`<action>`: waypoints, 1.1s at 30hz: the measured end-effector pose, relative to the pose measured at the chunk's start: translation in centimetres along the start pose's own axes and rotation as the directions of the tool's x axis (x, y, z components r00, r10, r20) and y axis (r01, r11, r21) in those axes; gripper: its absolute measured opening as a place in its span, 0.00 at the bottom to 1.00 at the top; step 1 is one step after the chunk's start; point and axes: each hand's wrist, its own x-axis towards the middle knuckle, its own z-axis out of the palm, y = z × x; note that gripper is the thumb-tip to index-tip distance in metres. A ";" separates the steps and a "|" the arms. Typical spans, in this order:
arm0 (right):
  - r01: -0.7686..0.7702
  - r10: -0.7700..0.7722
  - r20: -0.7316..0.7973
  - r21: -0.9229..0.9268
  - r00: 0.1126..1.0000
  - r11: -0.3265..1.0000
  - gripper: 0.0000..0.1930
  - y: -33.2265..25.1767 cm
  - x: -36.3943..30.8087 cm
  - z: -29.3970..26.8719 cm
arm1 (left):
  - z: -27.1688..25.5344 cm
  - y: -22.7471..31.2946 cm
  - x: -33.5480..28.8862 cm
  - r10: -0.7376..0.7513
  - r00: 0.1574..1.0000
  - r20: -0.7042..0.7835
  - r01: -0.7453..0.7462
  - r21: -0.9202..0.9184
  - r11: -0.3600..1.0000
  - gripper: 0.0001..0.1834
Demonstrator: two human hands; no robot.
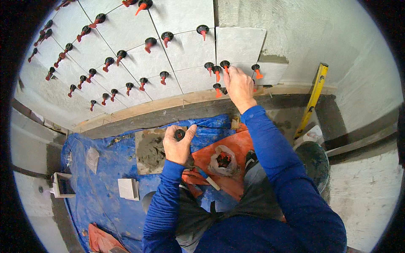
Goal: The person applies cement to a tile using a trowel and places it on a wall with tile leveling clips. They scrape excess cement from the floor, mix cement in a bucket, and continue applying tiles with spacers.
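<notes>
My right hand is raised to the tiled wall. Its fingers pinch the red handle of a black-based tile leveling clip at a tile joint. Several more clips surround it, including one to the right and one just below. Lower and to the left, my left hand is closed around a round black leveling cap, away from the wall. Light grey wall tiles meet at the clips; a shorter cut tile sits at the right. My right hand hides part of the lower joint.
A wooden batten runs beneath the tiles. Blue sheeting covers the floor, bearing a mortar-smeared board, stacked small tiles, a trowel and an open bag of clips. A yellow level leans near a dark bucket.
</notes>
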 end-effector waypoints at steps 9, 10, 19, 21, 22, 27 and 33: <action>-0.089 0.092 -0.011 0.157 0.996 0.984 0.14 0.2 0.7 0.7 | 0.8 -0.6 -0.4 -0.288 0.948 0.135 0.314 -0.237 0.920 0.25; -0.104 0.104 0.007 0.152 0.995 0.983 0.14 0.2 0.7 0.6 | 1.0 -0.5 -0.4 -0.328 0.934 0.144 0.355 -0.243 0.903 0.25; -0.144 0.131 0.076 0.204 0.988 0.968 0.13 0.1 0.6 -0.2 | 3.2 -1.1 -0.8 -0.348 0.897 0.274 0.426 -0.318 0.847 0.22; -0.168 0.149 0.106 0.202 0.983 0.965 0.13 0.1 0.5 -0.5 | 3.8 -1.5 -0.7 -0.347 0.883 0.317 0.447 -0.337 0.829 0.17; -0.169 0.150 0.106 0.198 0.983 0.966 0.13 0.1 0.5 -0.6 | 4.2 -1.6 -0.8 -0.316 0.893 0.321 0.425 -0.366 0.828 0.15; -0.175 0.156 0.105 0.205 0.982 0.963 0.14 -0.1 0.4 -1.0 | 5.7 -0.9 -0.5 -0.301 0.880 0.368 0.446 -0.419 0.791 0.11; -0.225 0.199 0.142 0.201 0.970 0.954 0.18 -0.1 0.7 -2.0 | 8.9 1.6 3.1 -0.269 0.792 0.548 0.553 -0.455 0.698 0.15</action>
